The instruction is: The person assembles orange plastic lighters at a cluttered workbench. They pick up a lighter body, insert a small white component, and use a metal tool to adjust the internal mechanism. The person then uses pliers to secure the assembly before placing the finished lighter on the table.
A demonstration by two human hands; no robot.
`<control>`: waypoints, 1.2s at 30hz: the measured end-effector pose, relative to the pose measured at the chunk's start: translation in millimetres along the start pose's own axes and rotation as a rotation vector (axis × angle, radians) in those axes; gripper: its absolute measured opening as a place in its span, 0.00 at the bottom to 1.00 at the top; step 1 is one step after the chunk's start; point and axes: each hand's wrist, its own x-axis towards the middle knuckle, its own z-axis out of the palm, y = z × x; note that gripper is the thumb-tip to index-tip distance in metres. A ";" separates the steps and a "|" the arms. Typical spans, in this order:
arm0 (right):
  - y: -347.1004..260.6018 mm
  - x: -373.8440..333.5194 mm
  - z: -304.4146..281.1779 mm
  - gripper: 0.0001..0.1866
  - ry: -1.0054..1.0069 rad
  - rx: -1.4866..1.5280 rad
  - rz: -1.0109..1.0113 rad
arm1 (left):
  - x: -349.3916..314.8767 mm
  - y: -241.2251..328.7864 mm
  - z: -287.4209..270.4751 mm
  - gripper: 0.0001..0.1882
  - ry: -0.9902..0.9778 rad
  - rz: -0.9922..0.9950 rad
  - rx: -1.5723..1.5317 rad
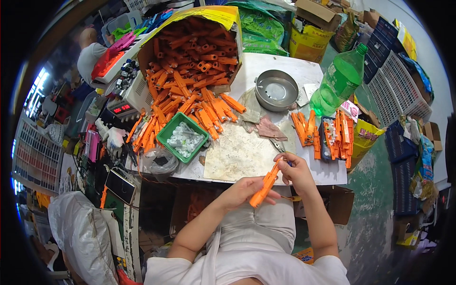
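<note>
A long orange plastic piece (265,186) slants in front of my body, just off the table's near edge. My left hand (243,191) grips its lower part, with the fingers passing behind it. The thumb and fingers of my right hand (298,172) are closed at its upper end; whether they also pinch something small is hidden. Beyond my right hand lies a metal-jawed tool (277,145), partly covered by the hand. A green tray (162,137) of small clear and white plastic parts stands to the left.
Behind the tray, a tipped carton (236,19) spills many orange pieces (187,61). A round metal bowl (294,90), a green bottle (339,78) and a dark bin (324,124) with more orange pieces stand right. A phone (120,186) lies left. Another person (90,57) sits far left.
</note>
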 end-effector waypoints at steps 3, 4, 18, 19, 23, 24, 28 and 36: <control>20.3 3.5 1.0 0.13 0.118 0.217 -0.006 | 10.1 -17.1 -17.4 0.25 0.202 0.402 0.263; 24.0 3.3 5.4 0.12 0.152 0.296 0.000 | 13.2 -21.2 -19.5 0.24 0.313 0.538 0.338; -4.1 -19.5 32.8 0.11 0.313 -0.603 -0.532 | 16.8 -11.7 -32.4 0.26 0.594 0.864 0.588; -15.1 -27.5 35.4 0.11 0.302 -0.631 -0.575 | 15.0 -10.6 -34.8 0.26 0.577 0.860 0.621; -29.1 -35.7 34.6 0.09 0.259 -0.855 -0.825 | 5.5 -2.9 -34.9 0.25 0.544 0.867 0.741; -28.1 -35.5 32.7 0.09 0.259 -0.910 -0.888 | 4.3 -2.2 -36.9 0.24 0.528 0.857 0.783; -30.4 -41.1 32.9 0.08 0.252 -0.937 -0.803 | -1.5 -0.1 -42.0 0.23 0.488 0.829 0.889; -24.4 -42.8 31.5 0.09 0.241 -0.790 -0.764 | -6.6 7.9 -35.6 0.19 0.460 0.845 1.003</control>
